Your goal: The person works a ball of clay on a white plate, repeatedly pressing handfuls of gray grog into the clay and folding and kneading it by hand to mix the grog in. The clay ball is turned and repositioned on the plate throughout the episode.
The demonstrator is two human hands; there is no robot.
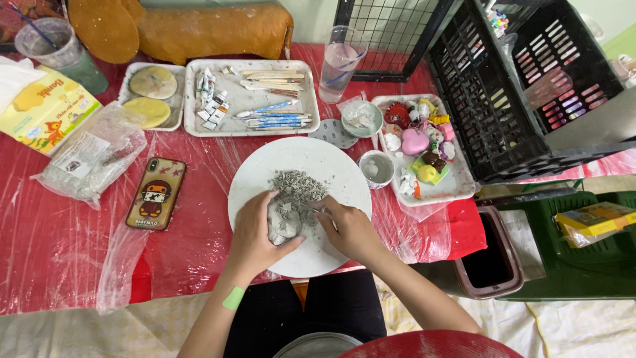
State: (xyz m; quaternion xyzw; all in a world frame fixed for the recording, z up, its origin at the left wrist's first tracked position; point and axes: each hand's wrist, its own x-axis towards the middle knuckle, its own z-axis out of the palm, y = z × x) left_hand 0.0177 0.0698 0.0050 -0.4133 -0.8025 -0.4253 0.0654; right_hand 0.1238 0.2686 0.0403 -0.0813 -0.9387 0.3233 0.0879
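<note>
While grey shavings (pixel 297 185) pile up on the white round board (pixel 331 166), the left hand (pixel 255 232) clamps a grey clay lump (pixel 283 219) and the right hand (pixel 348 229) pinches a small tool, scraping it; carving seems midway, calling for steady turning.

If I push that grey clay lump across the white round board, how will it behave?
The grey clay lump, cupped by the left hand, looks soft and dented, so it would probably deform rather than slide cleanly. The loose shavings beside it would likely scatter or stick. The white round board looks smooth and might shift on the plastic sheet.
</note>
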